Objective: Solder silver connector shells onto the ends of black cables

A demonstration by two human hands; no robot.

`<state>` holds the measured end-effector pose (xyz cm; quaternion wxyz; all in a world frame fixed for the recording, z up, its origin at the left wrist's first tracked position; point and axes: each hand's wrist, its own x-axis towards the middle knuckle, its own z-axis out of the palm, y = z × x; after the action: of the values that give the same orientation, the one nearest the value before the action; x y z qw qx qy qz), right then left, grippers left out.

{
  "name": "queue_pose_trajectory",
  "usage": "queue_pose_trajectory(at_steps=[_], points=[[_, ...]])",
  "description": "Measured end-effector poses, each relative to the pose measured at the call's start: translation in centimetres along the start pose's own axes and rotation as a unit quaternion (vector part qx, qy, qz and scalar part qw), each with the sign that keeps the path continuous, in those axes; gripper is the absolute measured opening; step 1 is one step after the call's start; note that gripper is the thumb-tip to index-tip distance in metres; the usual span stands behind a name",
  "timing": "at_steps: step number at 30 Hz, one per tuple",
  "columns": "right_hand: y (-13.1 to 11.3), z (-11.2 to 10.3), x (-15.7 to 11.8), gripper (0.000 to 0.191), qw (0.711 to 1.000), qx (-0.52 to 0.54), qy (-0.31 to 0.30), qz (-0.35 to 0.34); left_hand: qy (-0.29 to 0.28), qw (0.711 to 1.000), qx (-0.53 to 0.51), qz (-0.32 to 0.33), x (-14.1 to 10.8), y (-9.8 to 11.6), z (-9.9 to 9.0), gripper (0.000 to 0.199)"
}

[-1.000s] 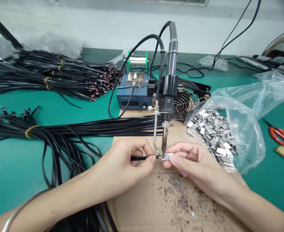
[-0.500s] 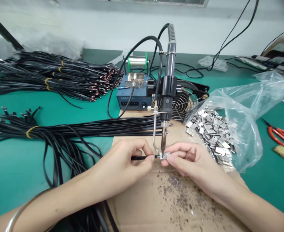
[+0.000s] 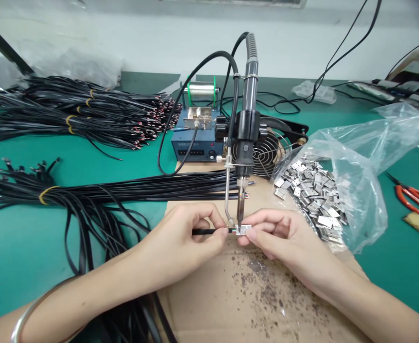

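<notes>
Between thumb and fingers, my left hand (image 3: 191, 238) pinches a black cable (image 3: 204, 232) close to its stripped end, where thin coloured wires show. My right hand (image 3: 284, 238) is closed on a small silver USB connector (image 3: 244, 229), held by its right end. The wire ends meet the connector's left end. Directly above that joint, the tip of an upright soldering iron (image 3: 241, 205) comes down onto or just over it; exact contact is too small to tell. A bent metal solder feed tube (image 3: 227, 195) ends beside the tip.
A blue solder feeder (image 3: 193, 143) carries a solder spool (image 3: 201, 91) behind the iron, next to a fan (image 3: 264, 155). Bundled black cables (image 3: 102, 112) lie left. A plastic bag (image 3: 363, 209) with loose connectors (image 3: 313, 195) and red-handled pliers (image 3: 414, 197) are right. Stained cardboard (image 3: 209, 305) lies beneath.
Both hands keep their grips and nearly the same place under the iron. The view has shifted very slightly; the cable end and connector show only a tiny movement.
</notes>
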<state>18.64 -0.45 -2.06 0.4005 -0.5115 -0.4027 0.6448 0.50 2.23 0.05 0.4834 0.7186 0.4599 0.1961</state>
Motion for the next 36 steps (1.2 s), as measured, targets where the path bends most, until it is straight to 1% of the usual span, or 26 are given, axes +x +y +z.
queue_pose_trajectory(at_steps=[3, 7, 15, 20, 26, 30, 36], points=[[0.08, -0.07, 0.05, 0.013, 1.0, 0.001, -0.003, -0.003, -0.001, 1.0, -0.009, -0.002, -0.02, 0.04, 0.02, 0.012], [0.3, -0.28, -0.05, 0.013, 1.0, 0.021, -0.021, -0.005, -0.002, 1.0, -0.015, -0.003, -0.13, 0.2, 0.0, 0.012], [0.15, -0.31, -0.29, 0.016, 0.997, 0.069, -0.036, 0.017, 0.0, 0.999, -0.034, 0.009, -0.14, 0.21, -0.04, 0.014], [0.12, -0.16, -0.16, 0.016, 0.998, 0.058, -0.032, 0.017, -0.003, 0.999, -0.035, 0.008, -0.1, 0.1, -0.02, 0.013], [-0.05, 0.18, -0.04, 0.013, 1.0, 0.017, 0.0, 0.02, -0.002, 1.0, 0.009, -0.001, 0.04, -0.23, 0.01, 0.011], [-0.1, 0.2, 0.08, 0.014, 0.999, 0.033, -0.006, 0.014, -0.001, 1.0, 0.01, -0.002, 0.0, -0.16, 0.02, 0.012], [0.03, -0.02, -0.01, 0.012, 0.999, 0.027, -0.02, 0.008, 0.009, 1.0, -0.012, 0.016, -0.2, -0.19, 0.18, 0.013]])
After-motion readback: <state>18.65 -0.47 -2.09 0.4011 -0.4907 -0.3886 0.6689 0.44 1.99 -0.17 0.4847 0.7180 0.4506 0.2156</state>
